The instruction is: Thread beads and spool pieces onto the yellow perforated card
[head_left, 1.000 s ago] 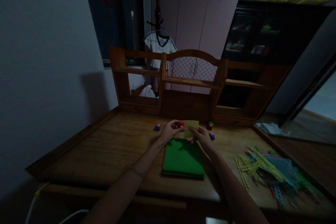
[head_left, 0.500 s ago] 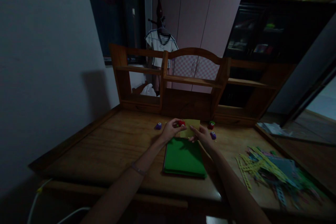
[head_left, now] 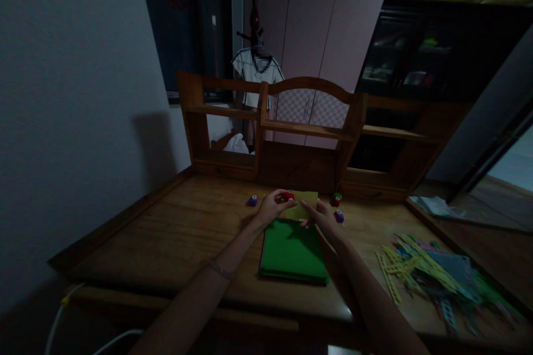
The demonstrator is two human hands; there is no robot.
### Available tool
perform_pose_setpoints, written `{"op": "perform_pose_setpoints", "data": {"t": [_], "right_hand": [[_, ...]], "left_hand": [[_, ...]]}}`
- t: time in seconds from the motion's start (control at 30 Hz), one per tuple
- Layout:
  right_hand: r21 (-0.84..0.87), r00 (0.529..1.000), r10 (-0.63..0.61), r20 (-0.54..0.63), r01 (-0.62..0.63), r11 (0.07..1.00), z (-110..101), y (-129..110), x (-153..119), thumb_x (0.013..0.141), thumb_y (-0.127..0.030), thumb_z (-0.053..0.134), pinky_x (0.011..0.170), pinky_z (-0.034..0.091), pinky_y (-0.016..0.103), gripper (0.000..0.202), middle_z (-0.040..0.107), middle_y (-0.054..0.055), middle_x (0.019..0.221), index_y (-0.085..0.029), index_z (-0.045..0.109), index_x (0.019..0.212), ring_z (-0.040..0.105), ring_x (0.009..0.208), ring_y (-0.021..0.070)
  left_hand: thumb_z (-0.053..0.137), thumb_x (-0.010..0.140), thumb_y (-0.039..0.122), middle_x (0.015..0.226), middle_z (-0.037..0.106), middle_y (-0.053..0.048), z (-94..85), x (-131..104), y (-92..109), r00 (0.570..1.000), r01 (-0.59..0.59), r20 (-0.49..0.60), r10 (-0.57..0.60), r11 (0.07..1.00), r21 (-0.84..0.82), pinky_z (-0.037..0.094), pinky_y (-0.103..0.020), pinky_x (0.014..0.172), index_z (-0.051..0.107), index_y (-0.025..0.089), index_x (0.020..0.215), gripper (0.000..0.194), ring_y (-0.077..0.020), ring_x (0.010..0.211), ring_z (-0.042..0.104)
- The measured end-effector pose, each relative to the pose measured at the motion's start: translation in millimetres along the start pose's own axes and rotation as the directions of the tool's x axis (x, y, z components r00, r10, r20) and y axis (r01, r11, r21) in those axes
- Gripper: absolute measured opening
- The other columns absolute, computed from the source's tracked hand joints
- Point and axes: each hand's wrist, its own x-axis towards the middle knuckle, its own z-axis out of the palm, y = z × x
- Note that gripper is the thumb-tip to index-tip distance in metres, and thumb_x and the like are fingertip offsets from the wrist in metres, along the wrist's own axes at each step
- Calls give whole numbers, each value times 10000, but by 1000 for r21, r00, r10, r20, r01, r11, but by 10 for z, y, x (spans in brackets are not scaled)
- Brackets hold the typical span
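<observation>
My left hand (head_left: 272, 206) is closed round a small red figure (head_left: 288, 197) with a white eye. A square yellow sheet (head_left: 306, 205), paper or thin foam, stands between my hands above the far edge of a green pad of sheets (head_left: 293, 255). Thumb and fingers of my right hand (head_left: 318, 214) pinch its right side. The red figure overlaps the sheet's left part; whether they touch I cannot tell. Left of my left hand is a purple one-eyed figure (head_left: 252, 201). Beyond my right hand are a red figure with a green top (head_left: 336, 199) and another purple one (head_left: 339, 216).
A heap of yellow, blue and green punched-out scraps (head_left: 428, 272) lies on the desk's right side. The wooden shelf unit (head_left: 300, 128) rises along the back edge. A white cable (head_left: 54, 316) hangs at the near left. Cupboards (head_left: 310, 33) stand behind the desk.
Both hands keep their hold on the red figure and the yellow sheet. The whole view has shifted very slightly; nothing else visibly differs.
</observation>
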Motion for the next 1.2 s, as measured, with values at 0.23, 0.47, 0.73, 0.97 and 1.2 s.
{"op": "perform_pose_setpoints", "data": {"t": [0.23,0.47,0.73,0.97,1.2], "right_hand": [[-3,1000,-14,9,14,1000,-10,7,7,775,-456,591,394,515,234,415,646,23,549,-120,554,1017,618,426,171],[10,1000,-5,24,5,1000,-6,-1,-6,783,-445,585,408,520,238,402,649,19,556,-126,548,1026,624,439,172],[-8,1000,-5,24,5,1000,5,-31,-27,773,-472,586,406,514,241,406,647,28,561,-124,559,982,631,456,180],[-21,1000,8,-5,-9,1000,23,-42,-20,746,-491,604,405,515,253,437,641,23,555,-125,572,981,620,438,179],[-12,1000,-8,7,8,1000,5,-4,-19,766,-462,595,373,489,234,404,635,18,537,-128,570,991,616,427,177]], "left_hand": [[755,610,352,911,657,-84,13,-16,61,1000,12,-8,-12,1000,19,474,-260,725,604,128,948,433,-170,823,607],[752,613,356,899,655,-75,16,-16,67,1000,9,-21,-9,1000,19,470,-245,699,607,130,935,419,-161,800,605],[752,614,351,906,654,-87,12,-4,11,1000,2,-12,-2,1000,3,471,-263,713,599,126,952,434,-172,813,606],[759,601,361,888,657,-82,11,-9,16,1000,2,-18,-2,1000,22,475,-266,714,611,129,938,436,-174,806,607],[753,613,359,915,655,-95,9,-4,2,1000,21,-3,-21,1000,7,474,-275,734,611,117,977,459,-175,814,606]]}}
